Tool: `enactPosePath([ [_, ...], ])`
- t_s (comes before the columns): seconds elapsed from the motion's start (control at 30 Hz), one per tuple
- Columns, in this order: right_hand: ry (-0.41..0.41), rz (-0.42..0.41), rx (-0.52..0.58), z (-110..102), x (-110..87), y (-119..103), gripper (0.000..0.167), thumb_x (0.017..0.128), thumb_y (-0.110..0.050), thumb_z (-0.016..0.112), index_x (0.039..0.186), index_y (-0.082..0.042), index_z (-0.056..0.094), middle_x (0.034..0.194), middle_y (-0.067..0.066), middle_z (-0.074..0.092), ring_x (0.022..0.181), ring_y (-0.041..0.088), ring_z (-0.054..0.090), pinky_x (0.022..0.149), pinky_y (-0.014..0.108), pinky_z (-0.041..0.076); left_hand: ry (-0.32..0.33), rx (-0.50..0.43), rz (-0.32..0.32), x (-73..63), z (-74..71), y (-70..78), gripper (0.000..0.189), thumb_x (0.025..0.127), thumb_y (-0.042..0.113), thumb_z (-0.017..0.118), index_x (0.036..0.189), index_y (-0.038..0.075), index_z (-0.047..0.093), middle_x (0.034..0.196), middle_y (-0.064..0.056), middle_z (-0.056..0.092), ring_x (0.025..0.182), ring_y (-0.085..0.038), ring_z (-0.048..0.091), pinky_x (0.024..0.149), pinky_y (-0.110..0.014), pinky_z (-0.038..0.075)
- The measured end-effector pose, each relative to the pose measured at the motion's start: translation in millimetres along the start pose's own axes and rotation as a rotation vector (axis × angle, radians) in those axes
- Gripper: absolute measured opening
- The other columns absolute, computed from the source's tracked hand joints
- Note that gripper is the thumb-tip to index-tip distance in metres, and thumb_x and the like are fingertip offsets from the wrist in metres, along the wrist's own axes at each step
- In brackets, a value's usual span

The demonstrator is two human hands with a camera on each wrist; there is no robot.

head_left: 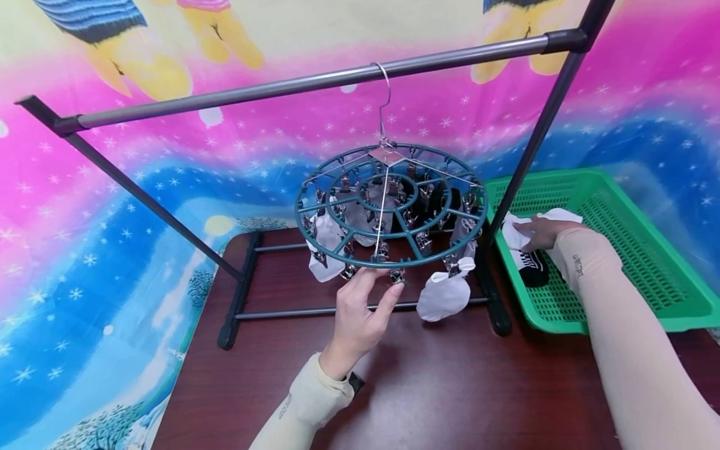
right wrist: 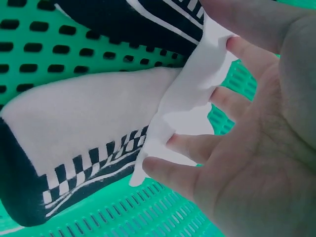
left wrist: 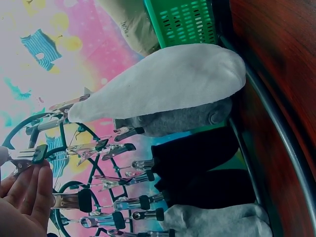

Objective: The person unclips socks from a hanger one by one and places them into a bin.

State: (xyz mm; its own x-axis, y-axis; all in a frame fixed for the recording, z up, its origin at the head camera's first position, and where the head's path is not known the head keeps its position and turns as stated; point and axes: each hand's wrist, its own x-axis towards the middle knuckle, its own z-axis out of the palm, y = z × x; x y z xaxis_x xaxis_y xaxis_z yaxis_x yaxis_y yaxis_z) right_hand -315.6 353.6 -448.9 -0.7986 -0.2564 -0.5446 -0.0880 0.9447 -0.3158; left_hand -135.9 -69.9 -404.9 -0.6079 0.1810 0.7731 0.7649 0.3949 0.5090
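A round green clip hanger (head_left: 360,263) hangs by its metal hook from the rack's bar. My left hand (head_left: 357,312) pinches a metal clip (left wrist: 30,155) at its near rim between thumb and fingers; no sock shows in that clip. A white sock (head_left: 444,296) hangs just right of that hand, with grey socks (left wrist: 217,219) and black socks (left wrist: 197,148) clipped farther round. Inside the green basket (head_left: 554,322), my right hand (head_left: 542,232) reaches to a white-and-black checkered sock (right wrist: 94,103). Its extended fingertips touch the white cuff, and a second patterned sock (right wrist: 148,19) lies beside it.
A dark metal rack (head_left: 236,94) stands on the reddish-brown table (head_left: 439,387), its feet joined by low crossbars. The basket sits against the rack's right foot. A colourful printed cloth (head_left: 169,144) covers the wall behind.
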Motion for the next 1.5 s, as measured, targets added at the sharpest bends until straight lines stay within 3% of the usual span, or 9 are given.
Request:
enactPosePath([
  [0.2,0.052,0.002,-0.002,-6,-8.6,-1,0.078,0.102,-0.032,0.064,0.160,0.000,0.024,0.157,0.047,0.006,0.142,0.069,0.010,0.110,0.080,0.024,0.003,-0.004,0.013,-1.2,-2.0,-1.9,0.024,0.102,0.021,0.068,0.117,0.002,0.069,0.109,-0.012,0.075,0.102,-0.024,0.072,0.091,-0.036,0.060],
  [0.37,0.121,-0.037,0.005,-19,-19.7,-8,0.078,0.104,-0.039,0.059,0.163,-0.002,0.023,0.158,0.044,0.019,0.141,0.068,0.021,0.106,0.079,0.031,0.030,0.013,0.007,-2.1,-5.1,-1.8,0.029,0.104,0.028,0.065,0.115,0.001,0.070,0.108,-0.012,0.074,0.099,-0.024,0.072,0.088,-0.035,0.060],
  [0.53,0.214,-0.101,0.012,-31,-44.4,-28,0.079,0.105,-0.050,0.054,0.163,-0.004,0.025,0.158,0.038,0.030,0.141,0.064,0.028,0.105,0.078,0.033,0.036,0.018,-0.004,-3.1,-9.2,-2.8,0.031,0.105,0.031,0.063,0.114,0.002,0.069,0.108,-0.012,0.074,0.097,-0.024,0.072,0.087,-0.034,0.060],
  [0.7,0.288,-0.193,0.036,-29,-80.5,-59,0.063,0.105,-0.041,0.060,0.154,-0.003,0.046,0.144,0.031,0.056,0.128,0.052,0.054,0.096,0.068,0.049,0.047,0.022,-0.030,-4.0,-16.1,-4.8,0.028,0.104,0.028,0.065,0.114,0.002,0.069,0.111,-0.012,0.074,0.102,-0.025,0.072,0.094,-0.031,0.058],
  [0.87,0.332,-0.326,0.053,-10,-115.3,-91,0.041,0.102,-0.029,0.067,0.138,-0.010,0.065,0.126,0.009,0.072,0.109,0.026,0.070,0.087,0.045,0.059,0.065,0.013,-0.052,-4.6,-24.8,-7.7,0.020,0.096,0.010,0.072,0.114,0.003,0.070,0.112,-0.011,0.074,0.105,-0.026,0.072,0.098,-0.025,0.054],
  [1.0,0.293,-0.482,0.117,15,-127.6,-115,0.038,0.101,-0.028,0.069,0.137,-0.017,0.066,0.121,-0.008,0.073,0.107,0.012,0.070,0.087,0.031,0.058,0.082,0.009,-0.063,-4.3,-32.2,-12.1,0.023,0.091,0.002,0.074,0.114,0.003,0.070,0.111,-0.011,0.074,0.104,-0.025,0.071,0.096,-0.027,0.055],
  [1.17,0.246,-0.608,0.177,49,-127.3,-149,0.043,0.102,-0.032,0.068,0.140,-0.015,0.061,0.128,-0.003,0.071,0.115,0.016,0.070,0.094,0.035,0.058,0.106,0.009,-0.062,-2.4,-43.2,-19.0,0.021,0.095,0.008,0.072,0.116,0.003,0.070,0.113,-0.013,0.074,0.104,-0.022,0.071,0.094,-0.028,0.056],
  [1.37,0.265,-0.639,0.187,76,-113.9,-178,0.056,0.099,-0.040,0.070,0.141,-0.006,0.058,0.135,0.008,0.066,0.118,0.023,0.069,0.099,0.046,0.057,0.143,0.026,-0.078,0.9,-55.0,-27.3,0.025,0.096,0.010,0.072,0.120,0.003,0.071,0.112,-0.012,0.074,0.097,-0.021,0.069,0.088,-0.029,0.055],
  [1.5,0.263,-0.692,0.269,91,-98.2,-195,0.051,0.098,-0.035,0.073,0.137,-0.005,0.061,0.131,0.007,0.068,0.117,0.024,0.071,0.099,0.045,0.057,0.164,0.050,-0.097,0.3,-62.0,-33.4,0.026,0.093,0.005,0.073,0.120,0.005,0.071,0.104,-0.008,0.073,0.091,-0.023,0.068,0.085,-0.027,0.054],
])
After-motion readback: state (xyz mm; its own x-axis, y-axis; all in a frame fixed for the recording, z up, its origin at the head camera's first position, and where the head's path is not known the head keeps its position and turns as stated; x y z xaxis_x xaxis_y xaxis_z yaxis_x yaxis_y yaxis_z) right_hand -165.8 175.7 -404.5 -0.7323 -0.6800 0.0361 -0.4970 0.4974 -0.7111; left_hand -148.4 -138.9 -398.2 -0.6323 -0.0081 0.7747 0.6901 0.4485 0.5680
